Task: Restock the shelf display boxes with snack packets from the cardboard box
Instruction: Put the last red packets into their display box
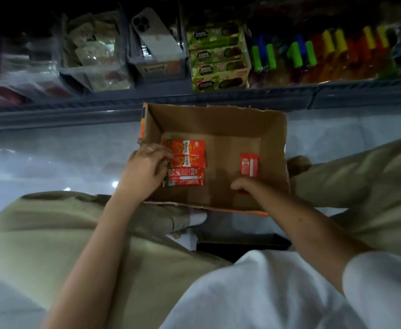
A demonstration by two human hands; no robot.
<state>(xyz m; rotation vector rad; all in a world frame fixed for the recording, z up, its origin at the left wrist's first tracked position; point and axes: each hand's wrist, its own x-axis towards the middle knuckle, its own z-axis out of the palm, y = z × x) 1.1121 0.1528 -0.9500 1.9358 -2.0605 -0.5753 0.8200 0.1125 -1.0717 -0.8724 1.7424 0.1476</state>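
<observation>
Sitting over the cardboard box (218, 119), the person pinches the red packets (187, 157) at its left side with the left hand (145, 167). The right hand (249, 186) curls inside the box near a lone packet (249, 165); whether it grasps anything cannot be told.

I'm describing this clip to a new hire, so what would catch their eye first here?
The open cardboard box on the floor, nearly empty, with red snack packets at its left, gripped by the left hand. Behind it, a phone stands in a shelf bin beside green boxes.
</observation>
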